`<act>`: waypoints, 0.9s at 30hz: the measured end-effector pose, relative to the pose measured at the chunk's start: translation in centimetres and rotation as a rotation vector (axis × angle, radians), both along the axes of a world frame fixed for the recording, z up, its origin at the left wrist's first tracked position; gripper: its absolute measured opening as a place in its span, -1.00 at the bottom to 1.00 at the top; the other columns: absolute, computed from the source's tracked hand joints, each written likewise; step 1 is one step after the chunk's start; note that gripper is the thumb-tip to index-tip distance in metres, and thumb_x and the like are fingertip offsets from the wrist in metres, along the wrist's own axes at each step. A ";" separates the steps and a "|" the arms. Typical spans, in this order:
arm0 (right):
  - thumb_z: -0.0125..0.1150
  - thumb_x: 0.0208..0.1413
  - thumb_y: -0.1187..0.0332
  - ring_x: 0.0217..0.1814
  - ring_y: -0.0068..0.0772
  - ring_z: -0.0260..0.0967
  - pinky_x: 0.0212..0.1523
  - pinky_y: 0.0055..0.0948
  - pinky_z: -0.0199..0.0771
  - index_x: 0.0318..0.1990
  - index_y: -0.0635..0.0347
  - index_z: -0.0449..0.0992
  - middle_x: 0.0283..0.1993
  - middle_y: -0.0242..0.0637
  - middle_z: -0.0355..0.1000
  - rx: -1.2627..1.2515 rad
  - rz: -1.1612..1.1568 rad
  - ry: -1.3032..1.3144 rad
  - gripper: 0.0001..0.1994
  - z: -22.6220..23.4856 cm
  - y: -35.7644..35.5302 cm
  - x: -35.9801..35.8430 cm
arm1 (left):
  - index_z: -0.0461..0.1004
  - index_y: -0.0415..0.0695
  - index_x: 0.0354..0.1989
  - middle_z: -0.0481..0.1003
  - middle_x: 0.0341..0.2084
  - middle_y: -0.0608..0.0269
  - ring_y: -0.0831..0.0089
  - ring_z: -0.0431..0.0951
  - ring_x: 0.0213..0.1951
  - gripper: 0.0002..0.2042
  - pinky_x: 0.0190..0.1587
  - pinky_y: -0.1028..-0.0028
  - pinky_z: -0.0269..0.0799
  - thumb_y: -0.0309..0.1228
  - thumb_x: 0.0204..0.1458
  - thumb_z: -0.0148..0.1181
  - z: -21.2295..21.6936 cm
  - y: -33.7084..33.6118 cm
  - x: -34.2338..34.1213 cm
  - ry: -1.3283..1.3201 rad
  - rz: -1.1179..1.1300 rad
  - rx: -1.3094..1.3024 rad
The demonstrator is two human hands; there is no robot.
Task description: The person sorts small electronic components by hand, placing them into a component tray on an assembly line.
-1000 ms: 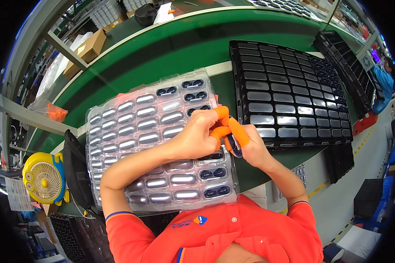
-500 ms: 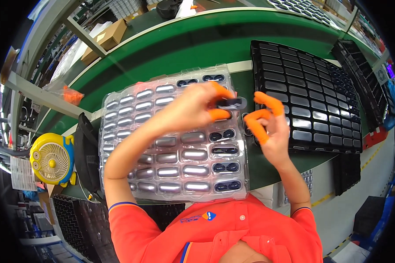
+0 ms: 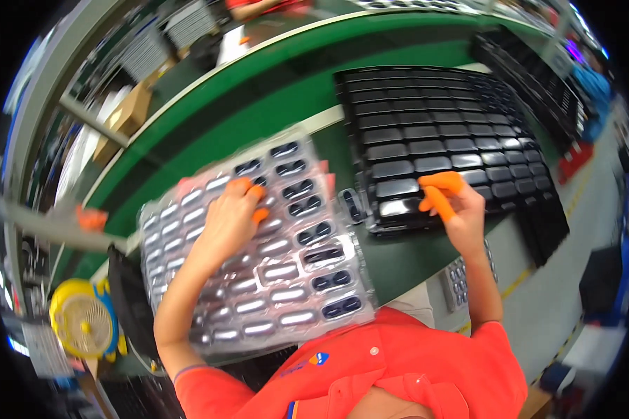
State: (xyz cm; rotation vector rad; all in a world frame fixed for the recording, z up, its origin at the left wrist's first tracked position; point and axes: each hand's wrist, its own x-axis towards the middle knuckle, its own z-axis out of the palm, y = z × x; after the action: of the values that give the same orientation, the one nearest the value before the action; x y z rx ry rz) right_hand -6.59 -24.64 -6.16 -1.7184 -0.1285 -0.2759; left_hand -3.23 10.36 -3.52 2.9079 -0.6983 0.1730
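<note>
My left hand (image 3: 232, 215), with orange finger cots, is over the clear plastic tray (image 3: 365, 290). Its fingers are curled down by a pocket in the second column from the right, beside a dark part (image 3: 259, 181). Whatever they grip is hidden. Dark twin-oval parts (image 3: 312, 232) fill the tray's right column. My right hand (image 3: 461, 209), also in orange cots, is above the near edge of the black tray (image 3: 437, 166). Thumb and fingers come together there; anything between them is too small to make out. A dark oval piece (image 3: 351, 206) lies between the two trays.
A yellow and blue fan (image 3: 84, 327) and a black bag (image 3: 129, 286) stand at the left. Farther right leans a dark tray stack (image 3: 528, 84). A green partition (image 3: 272, 94) runs behind the table, with a cardboard box (image 3: 127, 119) beyond it.
My left hand has moved left, from the clear tray's right edge to its upper middle; the dark part it held no longer shows in its fingers. My right hand has moved over the black tray.
</note>
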 end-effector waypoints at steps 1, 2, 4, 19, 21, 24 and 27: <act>0.10 0.03 0.55 -0.38 -0.57 0.38 -0.42 -0.63 0.33 -0.17 0.33 0.46 -0.29 -0.30 0.42 -0.079 -0.001 -0.048 -0.81 -0.1 -0.6 0.2 | 0.43 -0.20 -0.30 0.40 -0.38 0.08 0.08 0.43 -0.27 -0.73 -0.26 0.25 0.37 -0.47 -0.24 0.25 -0.2 -0.1 0.0 -0.024 -0.007 -0.023; 0.11 0.03 0.54 -0.39 -0.57 0.38 -0.41 -0.62 0.33 -0.18 0.31 0.47 -0.31 -0.31 0.43 -0.160 -0.001 -0.092 -0.82 -0.3 -1.3 0.5 | 0.42 -0.19 -0.29 0.40 -0.38 0.07 0.08 0.44 -0.29 -0.72 -0.27 0.25 0.37 -0.49 -0.26 0.26 -0.3 -0.2 0.0 -0.024 0.013 -0.008; 0.13 0.02 0.53 -0.40 -0.58 0.38 -0.41 -0.62 0.33 -0.20 0.29 0.49 -0.33 -0.32 0.44 -0.250 -0.035 -0.140 -0.83 0.0 -3.6 1.2 | 0.40 -0.19 -0.24 0.40 -0.39 0.07 0.12 0.45 -0.34 -0.67 -0.31 0.29 0.38 -0.55 -0.27 0.25 0.2 -0.1 -0.7 -0.039 0.040 -0.017; 0.15 -0.21 0.69 -0.32 -0.11 0.40 -0.26 -0.42 0.41 -0.25 0.23 0.45 -0.26 -0.13 0.42 -1.249 -0.711 -0.313 -0.71 -1.2 -23.1 7.7 | 0.42 -0.22 -0.13 0.42 -0.32 0.25 0.49 0.44 -0.29 -0.63 -0.26 0.55 0.44 -0.68 -0.20 0.20 4.9 -8.2 -0.9 0.504 -0.303 -0.694; 0.12 -0.16 0.68 -0.35 -0.19 0.41 -0.29 -0.45 0.41 -0.29 0.27 0.43 -0.28 -0.17 0.43 -1.089 -0.687 -0.172 -0.78 -0.5 -21.2 7.8 | 0.43 -0.22 -0.12 0.42 -0.26 0.26 0.49 0.45 -0.21 -0.65 -0.23 0.53 0.46 -0.68 -0.17 0.20 4.1 -8.6 -1.3 0.612 -0.264 -0.851; 0.10 -0.10 0.66 -0.38 -0.32 0.42 -0.33 -0.51 0.42 -0.29 0.32 0.42 -0.30 -0.21 0.43 -0.644 -0.534 -0.062 -0.83 -0.3 -16.5 8.0 | 0.40 -0.21 -0.07 0.42 -0.23 0.24 0.46 0.46 -0.19 -0.62 -0.21 0.53 0.46 -0.68 -0.14 0.18 3.2 -8.7 -1.1 0.654 -0.305 -0.859; 0.07 0.01 0.60 -0.42 -0.49 0.42 -0.38 -0.57 0.45 -0.23 0.40 0.41 -0.35 -0.23 0.43 0.106 -0.004 -0.029 -0.85 1.6 -8.9 6.8 | 0.37 -0.20 -0.01 0.43 -0.22 0.24 0.45 0.47 -0.19 -0.59 -0.17 0.53 0.45 -0.67 -0.10 0.15 2.0 -8.6 -0.6 0.727 -0.298 -0.886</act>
State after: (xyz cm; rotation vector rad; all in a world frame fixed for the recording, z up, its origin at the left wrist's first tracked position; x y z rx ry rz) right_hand 0.24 -33.58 -4.57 -1.6101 -0.1294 -0.3056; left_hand -3.87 1.79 -1.51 1.7967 -0.6616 -0.4655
